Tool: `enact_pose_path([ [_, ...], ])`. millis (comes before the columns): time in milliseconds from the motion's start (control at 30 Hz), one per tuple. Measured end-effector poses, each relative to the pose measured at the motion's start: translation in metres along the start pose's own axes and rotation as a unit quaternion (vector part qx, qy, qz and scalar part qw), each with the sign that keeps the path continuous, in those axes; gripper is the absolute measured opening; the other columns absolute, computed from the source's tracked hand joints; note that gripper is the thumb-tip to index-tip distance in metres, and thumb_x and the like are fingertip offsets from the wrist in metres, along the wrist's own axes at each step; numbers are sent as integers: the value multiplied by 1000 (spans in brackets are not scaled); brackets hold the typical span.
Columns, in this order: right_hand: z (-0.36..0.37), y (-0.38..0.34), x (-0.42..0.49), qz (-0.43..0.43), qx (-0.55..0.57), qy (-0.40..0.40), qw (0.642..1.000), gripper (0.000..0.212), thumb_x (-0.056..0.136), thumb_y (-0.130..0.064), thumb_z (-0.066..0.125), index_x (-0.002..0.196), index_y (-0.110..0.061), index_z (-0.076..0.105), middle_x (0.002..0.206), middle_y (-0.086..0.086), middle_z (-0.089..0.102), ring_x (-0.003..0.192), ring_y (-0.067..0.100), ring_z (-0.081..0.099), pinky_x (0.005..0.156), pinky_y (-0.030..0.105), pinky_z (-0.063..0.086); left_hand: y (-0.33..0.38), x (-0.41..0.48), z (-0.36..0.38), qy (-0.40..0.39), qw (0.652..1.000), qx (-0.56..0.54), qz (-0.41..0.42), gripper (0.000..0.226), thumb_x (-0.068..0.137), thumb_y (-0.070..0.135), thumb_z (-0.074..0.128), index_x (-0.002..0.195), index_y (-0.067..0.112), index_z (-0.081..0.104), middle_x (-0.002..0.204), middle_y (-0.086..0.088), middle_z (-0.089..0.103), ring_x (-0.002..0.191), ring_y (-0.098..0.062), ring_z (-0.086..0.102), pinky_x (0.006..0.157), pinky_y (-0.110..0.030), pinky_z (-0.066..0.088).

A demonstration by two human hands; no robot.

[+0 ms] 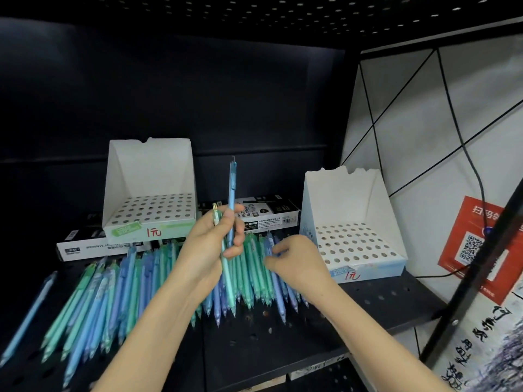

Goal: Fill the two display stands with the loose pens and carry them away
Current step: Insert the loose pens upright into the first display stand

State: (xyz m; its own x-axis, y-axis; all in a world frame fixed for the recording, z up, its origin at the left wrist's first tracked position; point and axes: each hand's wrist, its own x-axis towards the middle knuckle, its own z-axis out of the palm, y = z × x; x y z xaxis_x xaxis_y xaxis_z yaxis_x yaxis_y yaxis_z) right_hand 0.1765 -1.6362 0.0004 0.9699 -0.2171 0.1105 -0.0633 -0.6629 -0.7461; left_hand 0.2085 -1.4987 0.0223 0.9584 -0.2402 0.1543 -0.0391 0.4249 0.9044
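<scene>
Blue pen (232, 193) stood grasped in my left hand (208, 247); rear stand (150, 171) behind that grip and right stand (339, 199) beside it read "1元". My right hand (297, 264) curled onto loose pens (113, 292), grasp unclear.

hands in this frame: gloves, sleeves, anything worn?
Nothing worn that shows. The left hand and right hand have no gloves, and no rings show on the visible fingers. The left forearm and right forearm are uncovered down to the frame's bottom edge: no sleeve, watch or wristband in view, and no markings or cables on either.
</scene>
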Motion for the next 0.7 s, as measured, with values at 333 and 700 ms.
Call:
enact_pose_path([
  [333, -108, 7, -16, -40, 290, 205, 934, 14, 82, 0, 59, 85, -11, 65, 70, 7, 67, 51, 14, 57, 51, 28, 48, 0, -4, 19, -9, 999, 35, 29, 20, 98, 14, 40, 108, 6, 55, 60, -3, 56, 52, -12, 42, 38, -17, 30],
  [700, -94, 36, 57, -98, 255, 231, 934, 15, 89, -6, 55, 80, -16, 61, 77, 10, 67, 64, 17, 67, 61, 29, 57, -19, 21, 63, 29, 999, 19, 40, 17, 99, 14, 38, 96, 10, 54, 60, -2, 55, 47, -10, 43, 37, -16, 28],
])
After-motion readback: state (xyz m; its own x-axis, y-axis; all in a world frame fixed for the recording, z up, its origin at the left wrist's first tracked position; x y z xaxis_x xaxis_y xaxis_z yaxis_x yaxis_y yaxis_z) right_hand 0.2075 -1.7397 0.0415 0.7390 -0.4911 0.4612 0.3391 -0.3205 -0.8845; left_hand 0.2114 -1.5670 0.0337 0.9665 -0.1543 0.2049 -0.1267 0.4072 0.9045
